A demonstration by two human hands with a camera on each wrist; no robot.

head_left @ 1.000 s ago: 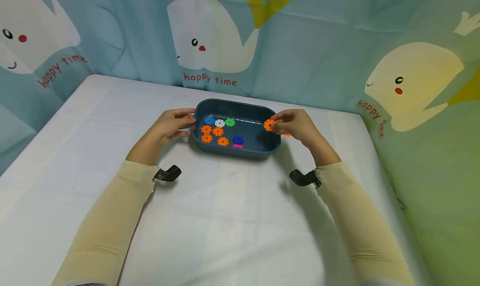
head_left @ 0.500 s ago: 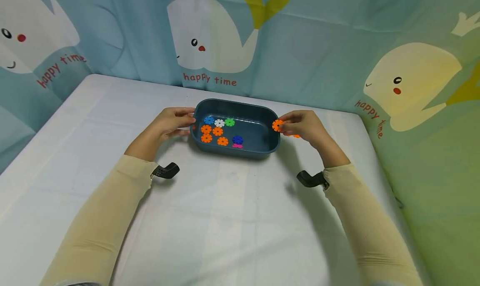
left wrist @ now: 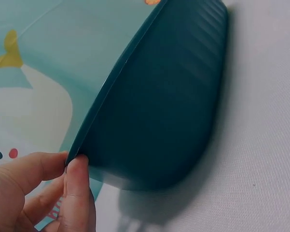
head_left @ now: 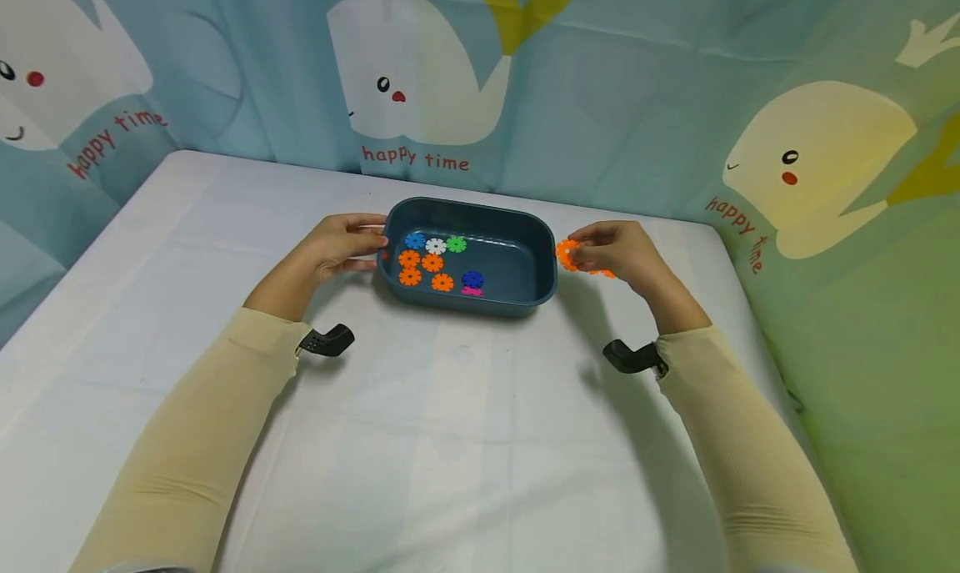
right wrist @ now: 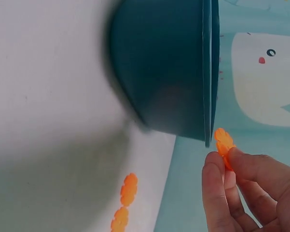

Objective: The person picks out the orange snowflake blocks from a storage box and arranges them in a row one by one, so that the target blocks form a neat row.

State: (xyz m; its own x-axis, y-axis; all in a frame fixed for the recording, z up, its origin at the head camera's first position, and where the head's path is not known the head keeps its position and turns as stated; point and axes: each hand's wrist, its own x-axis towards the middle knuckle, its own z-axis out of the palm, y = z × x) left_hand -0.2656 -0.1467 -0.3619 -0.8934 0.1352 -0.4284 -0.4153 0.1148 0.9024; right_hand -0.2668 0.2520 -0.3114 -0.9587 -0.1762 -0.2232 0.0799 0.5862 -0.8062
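A dark blue-green plastic bin (head_left: 517, 260) with rounded corners stands on the table. My left hand (head_left: 341, 243) pinches its left rim between thumb and finger, as the left wrist view also shows. Just beyond the right end, my right hand (head_left: 618, 252) pinches an orange snowflake disc (right wrist: 224, 145) by its edge, level with the rim. Inside the bin lie several snowflake discs: orange ones (head_left: 432, 263) at the left, a light blue one (head_left: 415, 240), a white one (head_left: 436, 246), a green one (head_left: 456, 244), a dark blue one (head_left: 472, 279) and a pink one (head_left: 472, 291).
Below my right hand, more orange discs (right wrist: 129, 190) lie on the white tablecloth (head_left: 450, 439), partly hidden in the head view. A whale-print curtain (head_left: 637, 123) hangs behind the table and along its sides.
My right hand has moved right, carrying the orange disc from over the bin's right end to just outside the rim. My left hand keeps its grip on the bin.
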